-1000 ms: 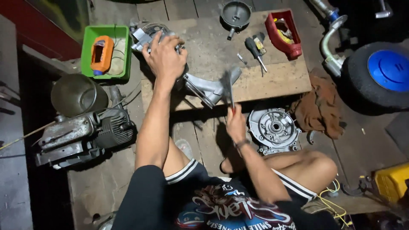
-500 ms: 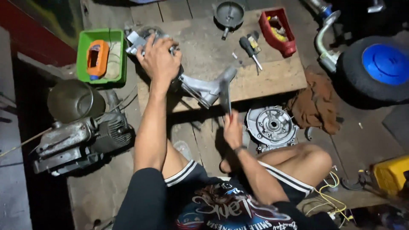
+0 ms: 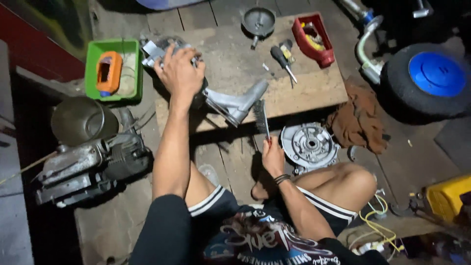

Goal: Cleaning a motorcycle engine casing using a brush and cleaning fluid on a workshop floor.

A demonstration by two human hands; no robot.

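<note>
Right now your left hand [image 3: 180,73] lies spread, palm down, over the far end of a silver metal engine casting [image 3: 230,102], pressing it onto the wooden board [image 3: 304,93] that lies across the plank floor; the fingers curl over the part, so the hand is closed on it. The casting's long tapered arm runs from under that hand toward the right and near side, ending close to the board's near edge. Your right hand [image 3: 273,158] is wrapped shut around the handle of a wire brush [image 3: 262,118], held upright so the bristled head points away from you and sits just beside the tip of the casting's arm; you cannot tell from here whether the bristles touch the metal. Just right of that hand a round grey engine cover [image 3: 310,145] lies flat on the floor, near your bent knee. On the far part of the board rest a black-handled screwdriver [image 3: 283,59], a red tray [image 3: 314,41] with small parts in it, and a round dark metal dish [image 3: 258,21]. Left of the board sits a green bin [image 3: 93,64] holding an orange object [image 3: 109,73]. Nearer on the left lies a dirty engine block [image 3: 88,167]. A brown rag [image 3: 360,120] is crumpled to the right of the board, and beyond it stands a black wheel with a blue hub [image 3: 434,76].
</note>
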